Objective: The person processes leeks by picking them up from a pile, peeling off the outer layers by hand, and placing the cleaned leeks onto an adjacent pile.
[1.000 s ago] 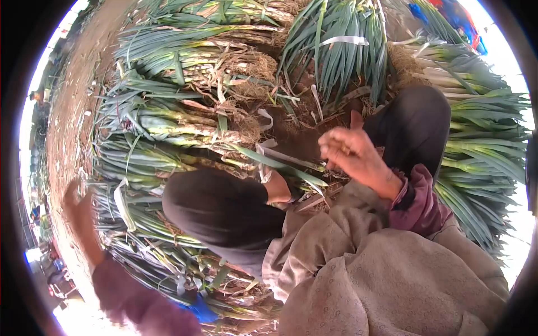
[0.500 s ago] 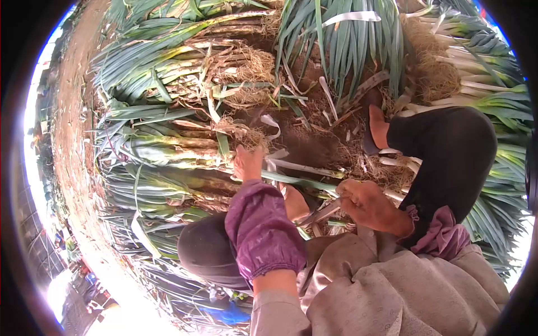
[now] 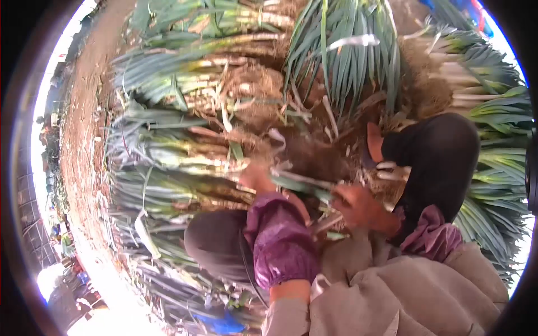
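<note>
My left hand [image 3: 258,176] reaches to the root ends of the leeks [image 3: 193,159] lying on the left. Its fingers are blurred, and what they may hold cannot be made out. Beside my knee, my right hand [image 3: 361,207] has its fingers bent together near the end of a long green leaf [image 3: 302,186]. Whether those fingers grip the leaf is unclear. The leaf lies between my two hands, over brown soil and plant scraps.
Leeks with white shafts [image 3: 457,78] lie at the right. An upright bundle with a white band [image 3: 358,41] stands at the top middle. My dark-clad knees [image 3: 440,151] flank my hands. Blue plastic [image 3: 221,323] lies at the bottom.
From the far left, my left hand has come across to the leek roots. My right hand has moved lower, and its fingers are more closed. The last half second shows only small shifts.
</note>
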The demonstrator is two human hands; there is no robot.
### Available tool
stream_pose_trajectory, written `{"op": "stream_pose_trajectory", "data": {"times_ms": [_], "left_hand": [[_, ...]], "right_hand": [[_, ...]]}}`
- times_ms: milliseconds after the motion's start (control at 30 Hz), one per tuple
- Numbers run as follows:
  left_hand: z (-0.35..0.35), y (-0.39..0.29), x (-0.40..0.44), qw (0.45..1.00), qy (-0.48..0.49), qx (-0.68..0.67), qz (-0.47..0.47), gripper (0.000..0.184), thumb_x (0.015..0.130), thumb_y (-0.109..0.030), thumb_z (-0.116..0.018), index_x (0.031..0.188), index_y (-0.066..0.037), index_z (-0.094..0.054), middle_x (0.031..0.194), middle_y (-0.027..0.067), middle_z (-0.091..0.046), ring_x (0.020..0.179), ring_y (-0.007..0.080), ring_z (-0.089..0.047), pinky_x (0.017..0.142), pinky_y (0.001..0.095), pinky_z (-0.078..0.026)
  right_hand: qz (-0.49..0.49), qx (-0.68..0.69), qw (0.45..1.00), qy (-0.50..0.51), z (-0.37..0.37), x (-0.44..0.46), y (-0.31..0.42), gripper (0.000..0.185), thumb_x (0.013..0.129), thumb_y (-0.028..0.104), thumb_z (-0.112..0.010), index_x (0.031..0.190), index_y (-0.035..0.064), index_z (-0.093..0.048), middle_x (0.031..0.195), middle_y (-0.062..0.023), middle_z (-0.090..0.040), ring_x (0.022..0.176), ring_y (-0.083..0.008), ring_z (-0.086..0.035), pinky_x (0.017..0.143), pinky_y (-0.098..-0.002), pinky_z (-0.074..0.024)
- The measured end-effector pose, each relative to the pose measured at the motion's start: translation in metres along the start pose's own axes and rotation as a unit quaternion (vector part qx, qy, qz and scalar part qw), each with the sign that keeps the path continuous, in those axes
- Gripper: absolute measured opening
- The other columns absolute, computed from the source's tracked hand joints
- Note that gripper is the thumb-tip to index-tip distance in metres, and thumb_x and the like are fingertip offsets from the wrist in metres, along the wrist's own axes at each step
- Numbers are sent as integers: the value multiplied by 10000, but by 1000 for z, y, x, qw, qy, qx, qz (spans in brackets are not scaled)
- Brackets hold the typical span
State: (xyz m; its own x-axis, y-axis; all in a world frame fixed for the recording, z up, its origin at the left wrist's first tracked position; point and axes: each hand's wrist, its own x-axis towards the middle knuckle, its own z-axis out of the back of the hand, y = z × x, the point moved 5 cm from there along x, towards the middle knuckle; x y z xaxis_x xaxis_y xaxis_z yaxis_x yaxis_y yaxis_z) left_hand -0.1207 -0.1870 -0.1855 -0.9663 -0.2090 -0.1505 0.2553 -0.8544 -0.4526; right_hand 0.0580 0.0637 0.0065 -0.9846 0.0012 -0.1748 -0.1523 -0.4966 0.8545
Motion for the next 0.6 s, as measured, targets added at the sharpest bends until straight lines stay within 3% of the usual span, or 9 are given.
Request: {"op": "stream_pose_trajectory", "data": {"times_ms": [33,100,233,267,300,333,433,600], "left_hand": [[-4,5,11,1000,-16,-25,-2,182,718,-90,-710,895,-52,-687,824,146,-675,710,250,-649,586,357,-503],[10,1,20,998,-26,22,-56,294,673,-78,-732,960,-64,-666,862,143,-665,758,277,-636,651,375,-491],[29,0,49,984,-14,58,-169,530,584,-55,-776,1090,-87,-624,938,138,-644,855,329,-612,782,410,-467],[32,3,55,981,34,88,-171,575,575,-21,-767,1123,-91,-609,957,140,-638,869,336,-601,799,414,-458],[29,11,59,986,46,75,-140,627,539,-60,-800,1134,-83,-603,982,154,-640,883,342,-602,799,417,-455],[35,15,55,977,25,54,-206,655,514,-118,-819,1132,-96,-605,1031,157,-638,943,340,-605,833,414,-452],[12,28,61,974,2,140,-179,650,527,-128,-820,1138,-129,-598,1009,140,-654,910,348,-634,802,416,-482],[17,20,67,971,2,231,-54,566,544,-149,-845,1054,-93,-604,913,137,-676,850,310,-671,720,378,-516]], "right_hand": [[62,-35,997,-38,2,-3,3,229,818,187,-645,946,4,-592,749,-204,-572,715,-381,-599,606,-476,-442],[47,-126,990,-31,4,-12,7,200,826,195,-646,889,20,-572,714,-192,-546,682,-381,-589,589,-483,-433],[75,-98,992,-6,-1,-13,-5,237,792,232,-671,799,48,-520,638,-167,-537,601,-379,-579,522,-457,-449],[79,-93,993,-6,-2,-13,-7,241,797,235,-669,793,54,-509,632,-163,-525,592,-376,-572,514,-460,-443],[79,-83,993,0,-5,-14,-7,246,801,238,-666,786,59,-498,626,-159,-513,584,-373,-564,506,-462,-437],[67,-81,994,16,-11,-16,-8,232,815,220,-661,818,52,-501,639,-162,-515,591,-376,-562,514,-464,-431],[74,-102,991,39,0,-4,2,233,830,200,-658,876,48,-487,638,-151,-500,583,-361,-550,513,-456,-416],[99,-113,989,15,-13,-1,-7,285,819,266,-654,771,77,-446,628,-113,-463,549,-332,-520,485,-434,-404]]}}
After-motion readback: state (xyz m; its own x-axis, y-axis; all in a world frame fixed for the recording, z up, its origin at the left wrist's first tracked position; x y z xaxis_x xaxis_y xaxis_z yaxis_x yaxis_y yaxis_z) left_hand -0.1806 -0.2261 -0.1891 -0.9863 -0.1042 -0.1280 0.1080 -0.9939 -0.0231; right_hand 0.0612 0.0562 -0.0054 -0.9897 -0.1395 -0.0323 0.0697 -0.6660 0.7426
